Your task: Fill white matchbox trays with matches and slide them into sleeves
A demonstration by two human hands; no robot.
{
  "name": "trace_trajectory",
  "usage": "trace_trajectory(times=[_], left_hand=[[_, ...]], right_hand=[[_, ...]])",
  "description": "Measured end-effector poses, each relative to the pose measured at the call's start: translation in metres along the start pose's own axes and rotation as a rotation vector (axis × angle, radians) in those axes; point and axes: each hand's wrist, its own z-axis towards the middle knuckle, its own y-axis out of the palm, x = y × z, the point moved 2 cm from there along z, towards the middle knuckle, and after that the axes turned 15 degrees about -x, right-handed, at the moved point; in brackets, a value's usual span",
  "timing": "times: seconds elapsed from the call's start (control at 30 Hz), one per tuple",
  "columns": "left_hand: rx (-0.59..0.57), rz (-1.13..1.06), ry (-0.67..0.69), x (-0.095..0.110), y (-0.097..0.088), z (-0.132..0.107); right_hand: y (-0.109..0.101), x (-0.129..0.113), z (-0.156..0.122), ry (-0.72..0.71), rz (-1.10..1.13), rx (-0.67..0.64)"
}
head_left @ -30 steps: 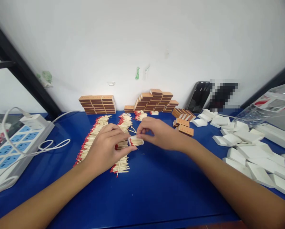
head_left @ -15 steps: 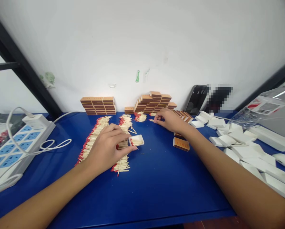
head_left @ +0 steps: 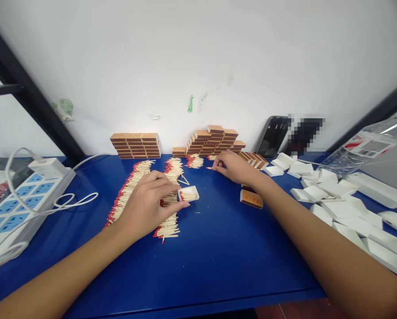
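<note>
Between thumb and fingers, my left hand (head_left: 152, 199) grips a small white matchbox tray (head_left: 194, 200) with some red-tipped matches (head_left: 187, 195) lying in it. Under and beside that hand spread long rows of loose matches (head_left: 167, 232). Farther back, my right hand (head_left: 230, 166) is closed in a pinch at the tabletop, with a match (head_left: 210, 168) sticking out at its fingertips, red head to the left. A small heap of matches (head_left: 194, 161) lies just left of it. Below the right wrist rests an orange matchbox sleeve (head_left: 251, 199); another beside it is partly hidden by the arm.
Matchboxes stand stacked along the wall, in a left stack (head_left: 135, 146) and a middle stack (head_left: 213, 139). A phone (head_left: 273, 137) leans on the wall. White trays (head_left: 338, 201) are piled at right, near a mouse (head_left: 396, 221). A power strip (head_left: 22, 204) with cables lies left.
The view has shifted slightly. Both hands stay nearly in place: the left still holds the tray, the right still pinches at the match near the back.
</note>
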Motion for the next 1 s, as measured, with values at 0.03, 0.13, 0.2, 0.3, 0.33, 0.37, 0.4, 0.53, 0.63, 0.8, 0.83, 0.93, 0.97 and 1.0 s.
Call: trace_trajectory(times=[0.03,0.13,0.2,0.3,0.33,0.37,0.4,0.53,0.63,0.8,0.83,0.93,0.97,1.0], left_hand=[[-0.002,0.0,-0.001,-0.0001,0.0,0.0],[-0.007,0.006,-0.003,-0.0004,0.0,-0.0002],[-0.008,0.005,-0.005,-0.0008,0.0002,-0.0003],[-0.007,0.002,-0.002,-0.0009,0.0003,0.0],[-0.006,0.004,0.0,-0.0007,0.0003,0.0002],[-0.005,0.006,0.003,-0.0005,0.0003,0.0003],[-0.005,0.008,0.004,-0.0003,0.0004,0.0005],[-0.005,0.01,0.004,0.0001,0.0002,0.0006],[-0.001,0.007,0.009,-0.0003,-0.0002,0.0006],[-0.005,0.005,0.01,-0.0006,-0.0005,0.0007],[-0.007,0.006,0.01,-0.0005,-0.0004,0.0006],[-0.005,0.006,0.007,-0.0001,-0.0002,-0.0001],[-0.004,0.006,0.007,-0.0001,0.0,-0.0003],[-0.005,0.006,0.007,-0.0002,0.0001,-0.0005]], right_hand=[[-0.0001,-0.0005,-0.0006,0.001,-0.002,-0.004],[-0.0017,-0.0038,-0.0027,-0.007,0.008,-0.011],[-0.003,-0.0063,-0.0038,-0.004,0.021,-0.024],[-0.004,-0.0082,-0.0044,0.019,0.038,-0.058],[-0.004,-0.0081,-0.0043,0.022,0.041,-0.061],[-0.0039,-0.0077,-0.0041,0.02,0.043,-0.059],[-0.0036,-0.0071,-0.0037,0.013,0.045,-0.052],[-0.0011,-0.004,-0.0018,-0.017,0.06,-0.044],[0.0003,-0.0036,-0.0011,-0.024,0.052,-0.047],[0.0002,-0.0042,-0.0011,-0.052,0.064,-0.021],[0.0002,-0.0043,-0.001,-0.062,0.064,-0.024],[0.0006,-0.0042,-0.0006,-0.076,0.076,-0.042],[0.0007,-0.0041,-0.0006,-0.075,0.086,-0.042],[0.0008,-0.004,-0.0006,-0.074,0.093,-0.037]])
